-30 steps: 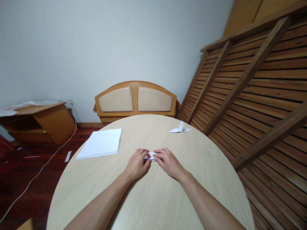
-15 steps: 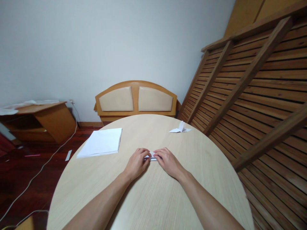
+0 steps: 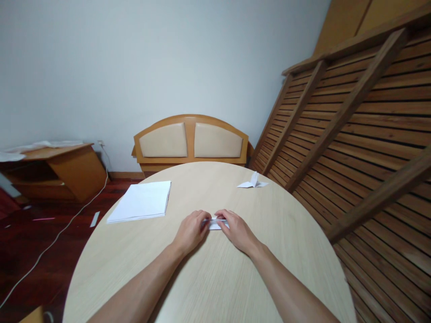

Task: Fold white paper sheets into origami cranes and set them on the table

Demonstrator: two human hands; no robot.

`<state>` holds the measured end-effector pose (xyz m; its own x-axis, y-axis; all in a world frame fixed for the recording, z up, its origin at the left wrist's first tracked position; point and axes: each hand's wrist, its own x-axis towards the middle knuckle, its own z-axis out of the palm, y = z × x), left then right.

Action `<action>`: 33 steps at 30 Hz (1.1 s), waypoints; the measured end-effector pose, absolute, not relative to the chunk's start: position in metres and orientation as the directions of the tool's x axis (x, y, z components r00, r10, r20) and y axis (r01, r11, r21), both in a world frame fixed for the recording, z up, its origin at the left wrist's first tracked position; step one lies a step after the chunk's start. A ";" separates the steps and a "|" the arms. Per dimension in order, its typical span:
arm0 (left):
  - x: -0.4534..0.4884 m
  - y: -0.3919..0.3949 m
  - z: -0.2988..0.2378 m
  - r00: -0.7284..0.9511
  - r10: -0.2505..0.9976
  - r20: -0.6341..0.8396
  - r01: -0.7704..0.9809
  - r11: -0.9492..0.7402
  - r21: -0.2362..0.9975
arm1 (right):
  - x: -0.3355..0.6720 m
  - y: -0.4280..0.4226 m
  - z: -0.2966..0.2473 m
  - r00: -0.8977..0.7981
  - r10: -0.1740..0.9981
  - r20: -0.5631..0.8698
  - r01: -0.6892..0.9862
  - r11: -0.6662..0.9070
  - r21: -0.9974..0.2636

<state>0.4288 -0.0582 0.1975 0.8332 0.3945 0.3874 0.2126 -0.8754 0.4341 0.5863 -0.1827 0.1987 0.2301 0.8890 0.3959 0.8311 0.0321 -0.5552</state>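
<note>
Between my hands, at the middle of the round table (image 3: 215,278), is a small piece of folded white paper (image 3: 214,226). Its left end is gripped by my left hand (image 3: 193,228), with the fingers curled over it and the thumb at the near side. My right hand (image 3: 235,228) pinches the right end in the same way. Both ends of the paper are hidden under the fingers. A crease or raised flap runs across its width, though the exact fold is too small to make out.
A stack of white paper sheets (image 3: 143,200) lies at the table's left. A folded white paper figure (image 3: 253,181) stands near the far right edge. Behind the table is a padded headboard (image 3: 190,139); a slatted wooden frame (image 3: 350,134) leans on the right.
The paper's upper flap has lifted, and more of the white near strip shows below it. My right fingers and thumb have parted a little. The stack and paper figure stay put.
</note>
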 end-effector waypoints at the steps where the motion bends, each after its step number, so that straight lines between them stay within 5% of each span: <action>1: 0.429 -0.059 0.198 0.832 0.395 0.388 0.214 -0.876 0.432 | 0.586 -0.182 0.198 0.238 0.886 0.398 0.824 0.032 -0.565; 23: 0.430 -0.061 0.206 0.835 0.337 0.434 0.253 -0.937 0.241 | 0.584 -0.187 0.210 0.292 0.836 0.464 0.846 0.001 -0.533; 29: 0.429 -0.056 0.201 0.713 0.393 0.581 0.248 -0.916 0.316 | 0.591 -0.180 0.200 0.650 0.670 0.358 0.516 -0.044 -0.855; 33: 0.430 -0.056 0.199 0.651 0.394 0.649 0.181 -0.911 0.371 | 0.586 -0.172 0.191 0.583 0.760 0.287 0.265 0.156 -0.952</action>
